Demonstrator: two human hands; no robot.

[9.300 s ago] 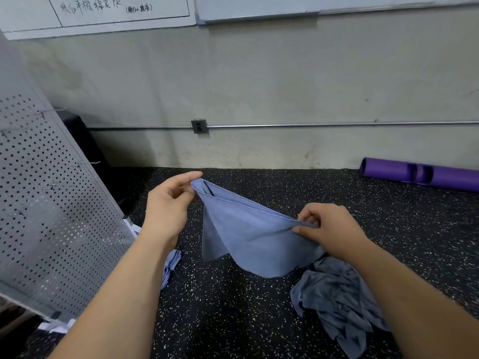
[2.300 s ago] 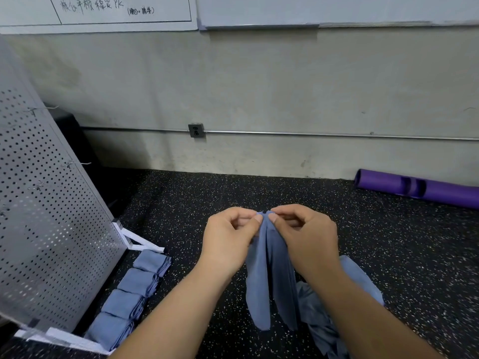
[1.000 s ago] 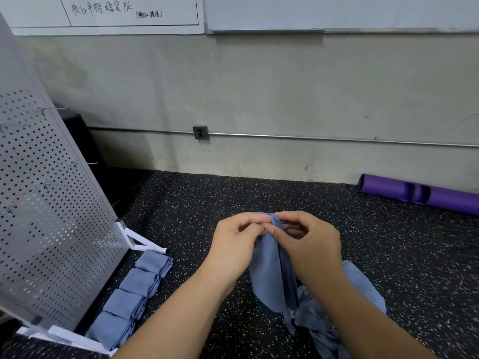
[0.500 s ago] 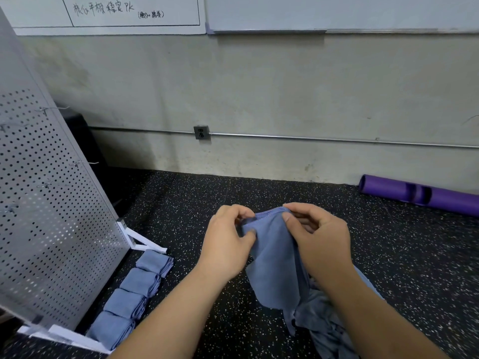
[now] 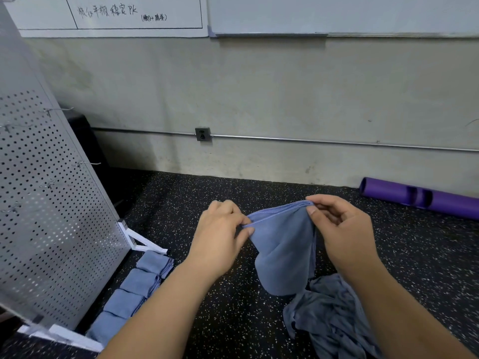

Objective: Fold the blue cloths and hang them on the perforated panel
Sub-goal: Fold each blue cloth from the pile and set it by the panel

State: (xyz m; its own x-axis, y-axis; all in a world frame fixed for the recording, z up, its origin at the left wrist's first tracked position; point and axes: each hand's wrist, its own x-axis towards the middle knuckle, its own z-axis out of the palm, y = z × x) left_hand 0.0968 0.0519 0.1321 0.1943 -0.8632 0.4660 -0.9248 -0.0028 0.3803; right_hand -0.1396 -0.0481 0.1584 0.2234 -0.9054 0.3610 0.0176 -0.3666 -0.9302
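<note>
My left hand (image 5: 220, 234) pinches the left end of the folded blue fabric cloth (image 5: 283, 250) - thumb against curled fingers, top edge caught between them. My right hand (image 5: 339, 229) pinches the right end of the same edge with thumb and forefinger, the other fingers loosely curled behind. The cloth is stretched between both hands, stacked layers showing along the top edge, and the rest hangs down in the air above the black speckled rubber floor (image 5: 197, 198). Its lower end is just above the crumpled pile of grey-blue cloths (image 5: 329, 317), which lies on the floor under my right forearm.

At left stands the tilted grey perforated metal panel (image 5: 51, 216) on a white bracket foot (image 5: 141, 242), with thin wire hooks (image 5: 85, 164) sticking out of it. A row of four folded blue cloths (image 5: 140, 281) lies on the floor along its base, touching one another.

A purple tube (image 5: 420, 198) lies by the grey wall at right. A metal wall outlet (image 5: 203, 134) sits on a thin metal conduit pipe (image 5: 337, 142). On the white board (image 5: 111, 11) up top there is handwritten Chinese ending in "PK", then a small bracketed note - characters not legible to me.
</note>
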